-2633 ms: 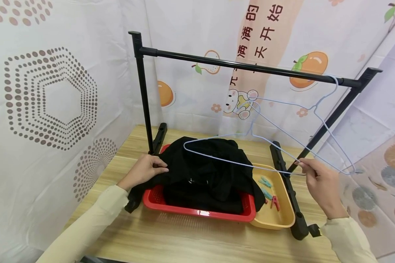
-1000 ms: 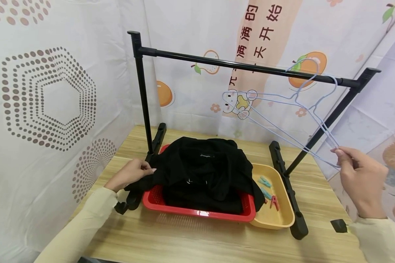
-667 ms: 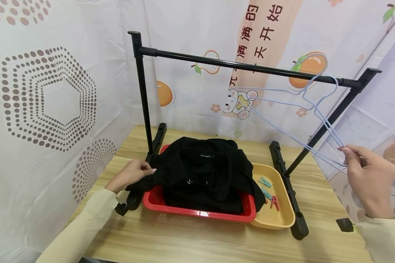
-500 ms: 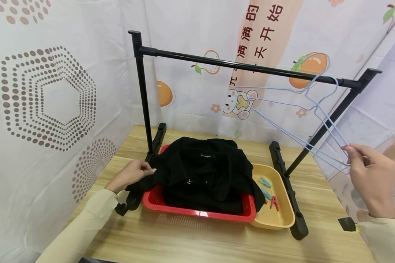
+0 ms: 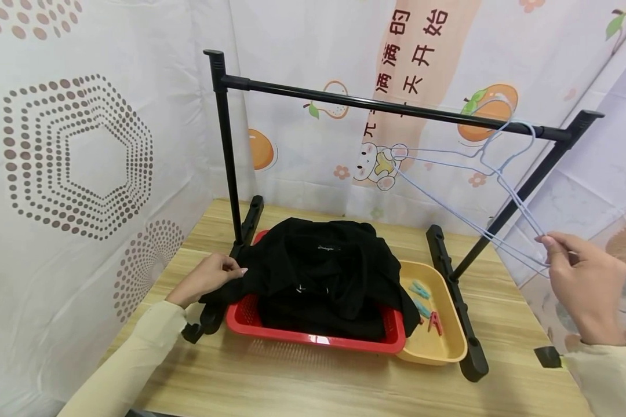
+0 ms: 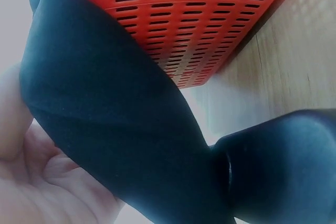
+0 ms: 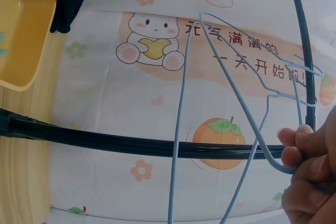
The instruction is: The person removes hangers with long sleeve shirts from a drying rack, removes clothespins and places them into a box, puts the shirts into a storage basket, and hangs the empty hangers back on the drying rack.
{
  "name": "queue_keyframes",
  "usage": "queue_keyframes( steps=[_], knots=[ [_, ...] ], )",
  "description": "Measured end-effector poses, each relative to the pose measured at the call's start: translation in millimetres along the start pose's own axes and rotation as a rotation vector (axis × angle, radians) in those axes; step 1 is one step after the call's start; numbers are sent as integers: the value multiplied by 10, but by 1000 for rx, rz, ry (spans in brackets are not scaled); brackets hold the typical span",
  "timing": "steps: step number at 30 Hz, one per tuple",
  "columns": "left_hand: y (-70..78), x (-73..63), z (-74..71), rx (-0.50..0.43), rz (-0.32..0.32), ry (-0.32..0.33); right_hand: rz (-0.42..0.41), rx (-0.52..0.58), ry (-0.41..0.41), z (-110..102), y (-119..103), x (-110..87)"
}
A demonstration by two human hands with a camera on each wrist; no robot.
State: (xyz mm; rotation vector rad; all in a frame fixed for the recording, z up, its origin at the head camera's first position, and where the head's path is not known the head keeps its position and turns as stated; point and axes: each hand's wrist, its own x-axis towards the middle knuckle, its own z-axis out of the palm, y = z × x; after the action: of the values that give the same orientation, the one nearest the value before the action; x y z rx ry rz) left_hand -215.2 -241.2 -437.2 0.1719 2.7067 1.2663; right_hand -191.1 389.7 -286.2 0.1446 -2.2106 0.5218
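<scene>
My left hand (image 5: pixel 208 279) pinches the left edge of a black garment (image 5: pixel 339 266). The garment lies heaped over a red basket (image 5: pixel 313 337), with a pale label at its neck. In the left wrist view its dark fabric (image 6: pixel 105 93) crosses the fingers and covers part of them. At the right, my right hand (image 5: pixel 586 284) pinches one corner of a thin light-blue wire hanger (image 7: pixel 239 95). That hanger's hook is up at the black rail (image 5: pixel 344 100); whether it bears on the rail I cannot tell. Close beside it a matching blue hanger (image 5: pixel 532 136) hangs from the rail.
A yellow tray (image 5: pixel 435 350) holds teal clothespins (image 5: pixel 420 288) and a red clothespin (image 5: pixel 435 323), partly under the basket's right end. The rack's black feet (image 5: pixel 473 359) stand on the wooden table (image 5: pixel 313 385). Printed curtains (image 5: pixel 302 35) surround the table.
The held hanger has risen from in front of the rack to the rail as my right hand moved right. It dips slightly most recently. My left hand shifted a little left with the garment's edge.
</scene>
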Motion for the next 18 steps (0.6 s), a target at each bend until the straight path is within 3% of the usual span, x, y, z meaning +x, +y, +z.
queue_keyframes(
  steps=[13,18],
  knots=[
    [10,7,3,1,-20,-4,8,-23,-42,95,44,-140],
    [14,11,-5,3,-21,-10,89,10,-63,131,59,-206]
  ],
)
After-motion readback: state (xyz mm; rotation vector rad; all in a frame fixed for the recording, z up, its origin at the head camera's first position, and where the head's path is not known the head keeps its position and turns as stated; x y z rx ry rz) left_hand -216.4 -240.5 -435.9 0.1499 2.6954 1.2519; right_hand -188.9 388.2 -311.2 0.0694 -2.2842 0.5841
